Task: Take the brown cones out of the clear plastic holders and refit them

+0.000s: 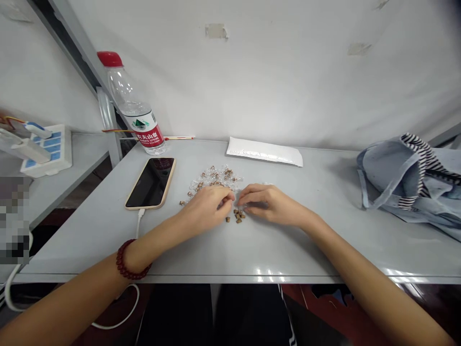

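Note:
Both my hands rest on the grey table (252, 250) near its middle. My left hand (207, 206) has its fingers curled into a pinch at the edge of a heap of tiny clear vials with cork stoppers (214, 180). My right hand (266, 202) is also curled, fingertips meeting the left hand's over a small clear piece I cannot make out. A little pile of loose brown corks (238, 216) lies just below the fingertips. A red bead bracelet (127, 262) circles my left wrist.
A phone (151, 182) lies face up to the left, its white cable running off the front edge. A water bottle (135, 105) with a red cap stands at the back left. A white packet (264, 151) lies at the back. Blue and striped cloth (414, 178) is heaped at the right.

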`<state>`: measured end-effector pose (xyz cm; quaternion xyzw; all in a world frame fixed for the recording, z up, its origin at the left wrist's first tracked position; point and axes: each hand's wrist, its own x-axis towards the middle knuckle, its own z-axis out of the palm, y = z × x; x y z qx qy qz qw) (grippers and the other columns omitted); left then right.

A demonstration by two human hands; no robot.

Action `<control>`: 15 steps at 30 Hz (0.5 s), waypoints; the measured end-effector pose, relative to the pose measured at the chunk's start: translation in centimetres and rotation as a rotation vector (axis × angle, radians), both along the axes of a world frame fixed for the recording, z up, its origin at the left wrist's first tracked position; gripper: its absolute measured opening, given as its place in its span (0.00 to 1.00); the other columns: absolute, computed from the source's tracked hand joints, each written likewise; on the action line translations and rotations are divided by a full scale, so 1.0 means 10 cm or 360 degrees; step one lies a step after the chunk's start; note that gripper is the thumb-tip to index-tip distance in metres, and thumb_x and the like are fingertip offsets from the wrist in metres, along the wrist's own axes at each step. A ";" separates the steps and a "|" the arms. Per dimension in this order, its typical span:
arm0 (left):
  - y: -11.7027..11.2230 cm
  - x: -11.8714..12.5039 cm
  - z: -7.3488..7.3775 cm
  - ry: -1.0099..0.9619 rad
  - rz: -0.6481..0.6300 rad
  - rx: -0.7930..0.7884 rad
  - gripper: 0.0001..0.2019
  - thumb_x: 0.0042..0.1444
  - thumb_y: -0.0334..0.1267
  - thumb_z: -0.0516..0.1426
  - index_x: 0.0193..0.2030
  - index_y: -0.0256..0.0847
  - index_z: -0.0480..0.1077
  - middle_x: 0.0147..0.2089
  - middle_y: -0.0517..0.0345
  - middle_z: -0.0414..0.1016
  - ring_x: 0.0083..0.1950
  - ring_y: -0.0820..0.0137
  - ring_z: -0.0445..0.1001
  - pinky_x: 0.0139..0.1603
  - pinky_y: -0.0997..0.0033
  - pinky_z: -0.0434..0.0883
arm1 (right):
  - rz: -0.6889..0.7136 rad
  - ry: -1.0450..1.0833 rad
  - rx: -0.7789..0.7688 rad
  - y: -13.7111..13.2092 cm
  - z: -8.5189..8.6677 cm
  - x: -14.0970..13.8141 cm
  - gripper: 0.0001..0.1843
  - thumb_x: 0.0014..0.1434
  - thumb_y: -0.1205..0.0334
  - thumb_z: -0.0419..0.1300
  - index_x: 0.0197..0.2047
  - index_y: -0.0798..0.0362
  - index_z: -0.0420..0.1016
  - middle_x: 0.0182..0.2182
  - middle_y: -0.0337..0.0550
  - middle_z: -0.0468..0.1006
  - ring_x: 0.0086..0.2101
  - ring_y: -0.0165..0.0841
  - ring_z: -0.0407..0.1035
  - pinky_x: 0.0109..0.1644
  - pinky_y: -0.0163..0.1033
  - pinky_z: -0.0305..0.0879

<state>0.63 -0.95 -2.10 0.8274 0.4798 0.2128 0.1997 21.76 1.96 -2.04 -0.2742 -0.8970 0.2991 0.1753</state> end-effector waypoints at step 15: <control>-0.06 0.12 -0.11 0.0065 -0.0058 0.0079 0.04 0.56 0.31 0.52 0.31 0.37 0.67 0.33 0.55 0.71 0.37 0.67 0.70 0.38 0.66 0.68 | -0.0169 -0.0109 0.0099 -0.02 -0.05 -0.05 0.10 0.57 0.69 0.56 0.41 0.54 0.76 0.37 0.44 0.71 0.31 0.29 0.66 0.36 0.37 0.63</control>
